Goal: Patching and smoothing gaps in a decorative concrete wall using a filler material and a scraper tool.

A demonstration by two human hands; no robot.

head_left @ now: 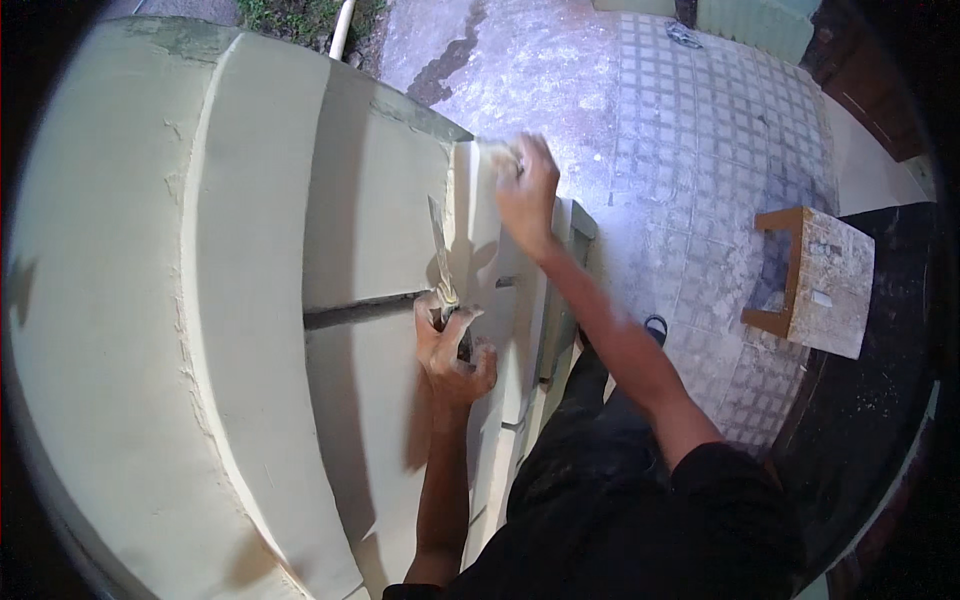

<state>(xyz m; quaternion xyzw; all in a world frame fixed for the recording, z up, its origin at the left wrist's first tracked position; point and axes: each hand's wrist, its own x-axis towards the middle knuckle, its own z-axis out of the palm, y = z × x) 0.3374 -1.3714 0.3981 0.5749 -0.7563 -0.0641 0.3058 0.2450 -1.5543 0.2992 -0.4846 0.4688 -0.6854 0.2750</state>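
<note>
My left hand (455, 355) is closed around the handle of a putty knife (441, 250), its thin blade pointing away from me beside the pale wall. My right hand (530, 195), a little farther off and to the right, is closed at the edge of a cream wall moulding (463, 195). A pale piece shows at its fingertips, too blurred to name. Rough, crumbly filler runs along the moulding's left side near the blade. My left hand is next to a dark groove (365, 311) in the wall.
A wooden stool (835, 285) with a white-spattered top lies at the right on a dark sheet (880, 390). Dusty patterned tiles (700, 180) cover the floor. A white pipe (342, 30) and plants (280, 15) are beyond the wall's far edge. My foot shows below.
</note>
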